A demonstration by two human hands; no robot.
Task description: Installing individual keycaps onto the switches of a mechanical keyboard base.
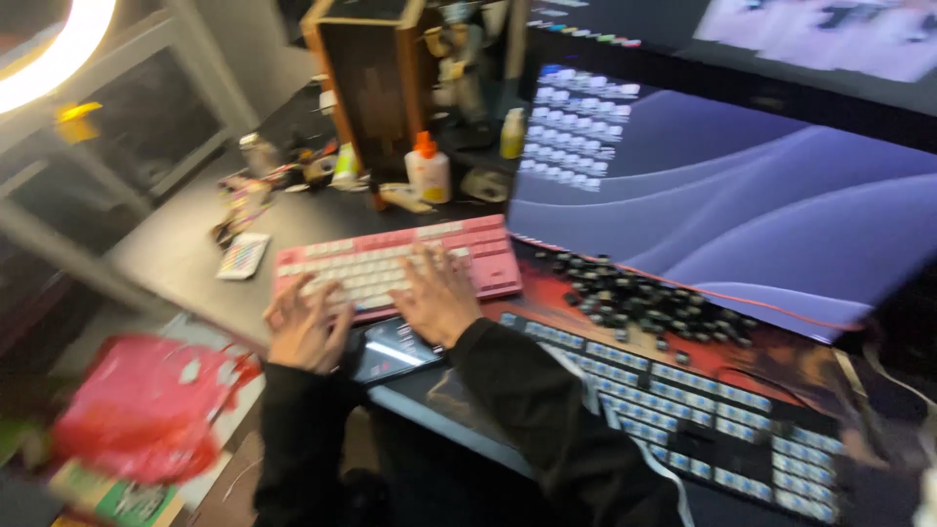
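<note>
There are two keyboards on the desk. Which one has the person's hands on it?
The pink keyboard with pale keys. Both the left hand and right hand rest on it. The dark keyboard with its keycaps removed lies apart, untouched.

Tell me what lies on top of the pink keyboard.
Both hands rest on the pink keyboard: the left hand at its near-left corner, the right hand over the middle keys. The keys beneath them are covered.
</note>
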